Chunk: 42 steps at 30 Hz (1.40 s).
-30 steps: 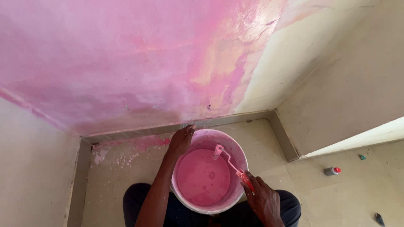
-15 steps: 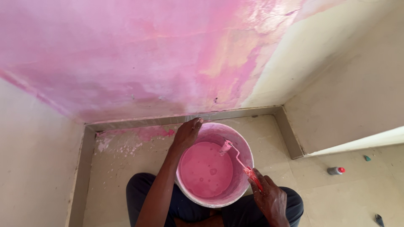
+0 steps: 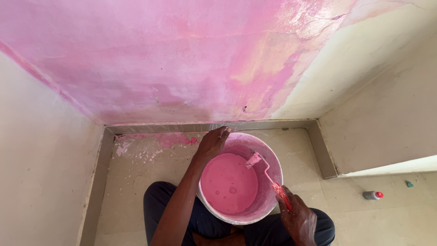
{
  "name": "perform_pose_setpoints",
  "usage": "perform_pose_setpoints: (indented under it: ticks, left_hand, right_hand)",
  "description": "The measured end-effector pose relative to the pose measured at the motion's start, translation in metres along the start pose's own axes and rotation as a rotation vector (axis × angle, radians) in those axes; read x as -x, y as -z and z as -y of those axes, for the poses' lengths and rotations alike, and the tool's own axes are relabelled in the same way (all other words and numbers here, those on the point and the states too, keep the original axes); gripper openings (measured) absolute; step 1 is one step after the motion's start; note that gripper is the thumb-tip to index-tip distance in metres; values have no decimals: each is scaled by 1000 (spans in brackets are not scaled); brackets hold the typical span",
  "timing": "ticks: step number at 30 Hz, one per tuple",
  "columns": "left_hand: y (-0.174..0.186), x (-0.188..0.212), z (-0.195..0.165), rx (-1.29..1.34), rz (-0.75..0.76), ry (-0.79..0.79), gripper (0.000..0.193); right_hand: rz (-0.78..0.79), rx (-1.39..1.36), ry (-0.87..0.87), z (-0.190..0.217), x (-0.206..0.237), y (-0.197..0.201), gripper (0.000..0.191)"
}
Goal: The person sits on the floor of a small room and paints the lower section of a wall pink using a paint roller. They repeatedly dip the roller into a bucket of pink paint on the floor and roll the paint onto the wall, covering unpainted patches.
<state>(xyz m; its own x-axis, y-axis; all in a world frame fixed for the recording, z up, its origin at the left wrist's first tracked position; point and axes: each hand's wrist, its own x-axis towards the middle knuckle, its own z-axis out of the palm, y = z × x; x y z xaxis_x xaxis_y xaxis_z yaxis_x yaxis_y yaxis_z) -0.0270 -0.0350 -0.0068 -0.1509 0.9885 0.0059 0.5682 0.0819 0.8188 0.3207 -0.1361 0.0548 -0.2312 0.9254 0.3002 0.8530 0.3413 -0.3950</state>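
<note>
While the person sits low on the tiled floor (image 3: 150,173) facing a corner, a round bucket (image 3: 273,168) of pink paint stands between the dark-trousered knees, close to the skirting at the foot of the wall. Left hand (image 3: 211,145): fingers curled over the far-left rim of the bucket, grip clenched on the rim, forearm running down toward the lower edge of view. Right hand (image 3: 298,216): grip closed around the red handle of a small paint roller (image 3: 265,171), at the near-right side of the bucket. Roller head, coated pink, sits inside the bucket against the inner right wall, above the paint surface; whether it touches the wall cannot be told. Paint surface is smooth with a few small bubbles near the middle. Wall (image 3: 182,59) ahead is covered in uneven pink with paler yellowish patches toward the right; the adjoining wall at right is cream and unpainted. Pink splashes (image 3: 168,140) and white specks lie on the floor left of the bucket, by the skirting. A small grey bottle with a red cap (image 3: 372,195) lies on its side on the floor, well apart to the right.
</note>
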Motion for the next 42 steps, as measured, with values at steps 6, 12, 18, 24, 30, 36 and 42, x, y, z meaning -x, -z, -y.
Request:
perform_pose_setpoints:
  ticks: [6, 12, 18, 24, 30, 36, 42]
  left_hand:
    - [-4, -2, 10, 12, -12, -19, 82]
    - [-6, -2, 14, 13, -49, -71, 74]
    - [5, -1, 2, 27, 2, 23, 66]
    - [7, 9, -3, -2, 37, 43, 67]
    - [0, 3, 5, -52, -58, -91, 63]
    - [-6, 2, 11, -89, -40, -11, 58]
    - [-4, 0, 2, -332, -1, -25, 59]
  right_hand:
    - [11, -48, -37, 1, -1, 2, 39]
    - [8, -69, -69, 4, -5, 1, 37]
    - [143, -93, -208, 2, -3, -1, 37]
    - [113, -149, -160, -2, 1, -4, 38]
    - [85, -358, -146, -17, -3, -20, 38]
    - [99, -906, -492, -4, -55, -39, 35]
    - [-425, -478, 244, 47, -187, -13, 29]
